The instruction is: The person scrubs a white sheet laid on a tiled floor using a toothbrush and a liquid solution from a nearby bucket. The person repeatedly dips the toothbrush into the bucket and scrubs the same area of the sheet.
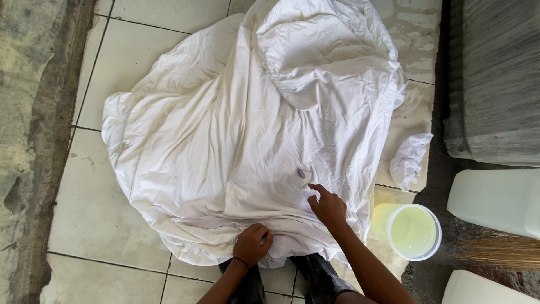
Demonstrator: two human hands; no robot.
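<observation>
Head view. A large white sheet point(247, 129) lies spread and rumpled over the tiled floor point(101, 208), its near hem bunched just in front of the person's knees. A small dark stain point(302, 174) shows on the sheet, near the lower middle of the cloth.

Left hand point(251, 244): fingers curled and clenched on a fold of the near hem, gripping the fabric. A dark band sits on the wrist.

Right hand point(327, 207): fingers released, not gripping anything; the index finger is extended toward the stain and stops just short of it, while the palm rests on or just above the cloth.

Beside the right forearm stands a clear tub point(412, 231) of pale yellow liquid, uncovered, touching or nearly touching the sheet's edge. A small crumpled white cloth point(409, 159) lies just off the sheet on the right. A white container point(495, 200) and a straw broom point(498, 250) are at the far right.

Hazards, as judged:
- The open tub is near the right elbow; a backward sweep of the arm could tip it and flood the sheet.
- Pulling the hem with the left hand could shift the folds and bury the stain.
- The floor at the left is rough and dirty point(28, 141); dragging the sheet that way could soil it.
</observation>
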